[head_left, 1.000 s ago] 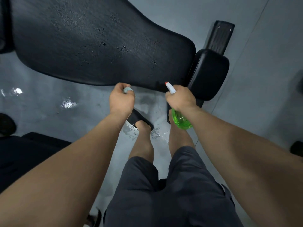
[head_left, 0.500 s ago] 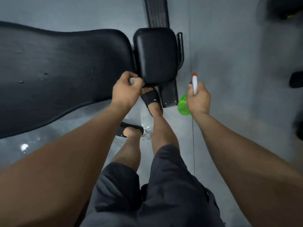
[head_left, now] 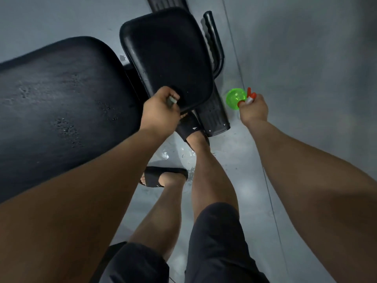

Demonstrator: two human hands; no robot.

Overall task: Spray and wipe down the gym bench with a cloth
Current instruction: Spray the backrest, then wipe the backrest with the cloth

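Note:
The black gym bench has a long back pad [head_left: 61, 94] on the left, speckled with spray droplets, and a smaller seat pad [head_left: 167, 56] to its right. My left hand [head_left: 159, 113] grips a small grey cloth [head_left: 172, 100] at the near edge of the seat pad. My right hand [head_left: 254, 109] holds a green spray bottle [head_left: 235, 98] with a white and red trigger head, out to the right of the bench over the floor. Most of the cloth is hidden inside my fist.
The bench's black foot bar [head_left: 213, 117] and a curved handle [head_left: 214, 39] stick out beside the seat pad. My feet in black slides [head_left: 189, 127] stand on grey floor [head_left: 306, 58] with wet patches [head_left: 179, 156] close to the bench.
The view has swung towards the seat pad. My left hand with the cloth stays at the seat pad's near edge. My right hand tilted the bottle, so its base faces up.

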